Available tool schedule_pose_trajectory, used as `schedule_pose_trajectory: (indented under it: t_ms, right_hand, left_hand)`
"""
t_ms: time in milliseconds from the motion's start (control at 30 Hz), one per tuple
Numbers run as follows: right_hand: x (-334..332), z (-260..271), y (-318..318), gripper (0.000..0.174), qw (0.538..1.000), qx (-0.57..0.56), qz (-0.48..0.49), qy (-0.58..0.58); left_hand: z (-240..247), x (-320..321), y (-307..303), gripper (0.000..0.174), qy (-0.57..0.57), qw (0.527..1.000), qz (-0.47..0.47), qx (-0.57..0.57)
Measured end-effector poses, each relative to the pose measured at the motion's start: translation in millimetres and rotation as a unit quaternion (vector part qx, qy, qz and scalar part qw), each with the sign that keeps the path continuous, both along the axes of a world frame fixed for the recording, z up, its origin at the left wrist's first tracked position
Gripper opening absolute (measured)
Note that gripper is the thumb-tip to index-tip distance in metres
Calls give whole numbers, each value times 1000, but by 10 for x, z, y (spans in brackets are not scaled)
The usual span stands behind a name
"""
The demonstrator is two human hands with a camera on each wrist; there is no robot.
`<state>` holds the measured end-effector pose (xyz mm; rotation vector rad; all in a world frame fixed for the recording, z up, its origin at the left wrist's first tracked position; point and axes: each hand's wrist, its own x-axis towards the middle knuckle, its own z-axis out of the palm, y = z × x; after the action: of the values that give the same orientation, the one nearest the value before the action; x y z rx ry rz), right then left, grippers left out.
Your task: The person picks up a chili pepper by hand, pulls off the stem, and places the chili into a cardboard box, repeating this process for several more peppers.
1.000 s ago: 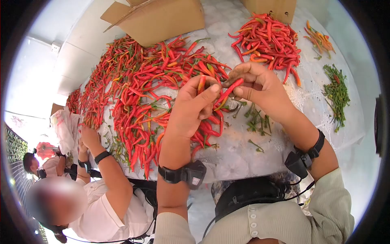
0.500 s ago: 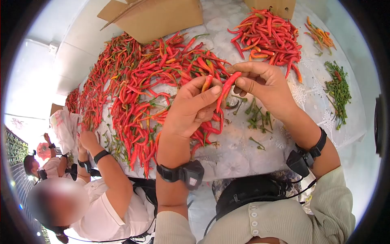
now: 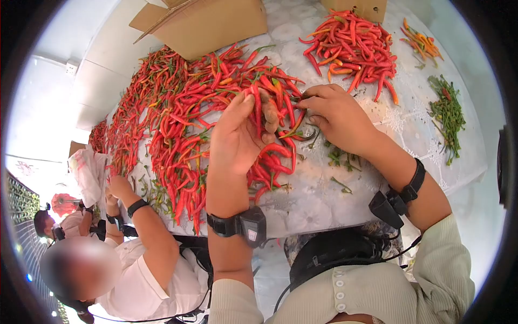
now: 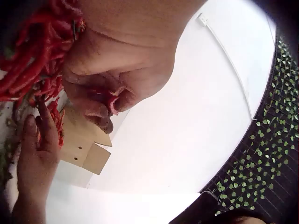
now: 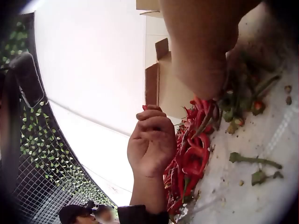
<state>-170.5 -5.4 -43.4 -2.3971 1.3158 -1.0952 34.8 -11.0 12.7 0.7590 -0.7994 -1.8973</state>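
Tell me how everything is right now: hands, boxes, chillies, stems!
Left hand: curled round red chilli.
Right hand: fingers bent at the big pile; grip unclear.
Big pile: tangled, many green stems on.
Smaller pile: heaped, mostly stemless.
Green stems: loose, bunched.
Big box: flaps open.

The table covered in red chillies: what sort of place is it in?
Probably a small sorting or packing room, judging by the heaped red chillies, a separate pile of green stems and a cardboard box.

Pale wall [image 4: 163,154], 1 socket [image 3: 70,68]; green leaves [image 4: 259,163], mesh [image 5: 35,179]; patterned tablecloth [image 3: 313,210].
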Motion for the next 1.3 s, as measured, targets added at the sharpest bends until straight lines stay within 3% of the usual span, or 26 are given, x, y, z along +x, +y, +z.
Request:
schedule_pose_trajectory:
  t_ms: [200,300,400,600,767,900,1100,1300]
  right_hand:
    - [-69,74,9,19,998,-31,-1,48]
    - [-32,113,10,12,998,31,28,-41]
    - [28,254,69,15,956,153,81,-236]
    - [15,287,102,27,904,255,83,-333]
    - [52,279,116,26,894,257,87,-356]
    - [60,267,113,27,900,236,73,-358]
    - [71,291,142,26,904,234,60,-353]
    - [38,284,128,27,877,295,84,-369]
  left_hand:
    - [-19,15,-40,16,-11,1000,-14,1]
    - [-38,12,-47,14,-37,999,-21,-17]
    - [-13,-6,-9,13,-61,997,-8,-36]
    - [34,13,11,10,-109,991,45,-60]
    - [35,-133,90,15,-218,973,13,-73]
    - [20,-144,97,21,-218,972,-56,-74]
    - [-3,-153,98,23,-207,972,-78,-74]
    - [55,-154,118,22,-189,976,-99,-49]
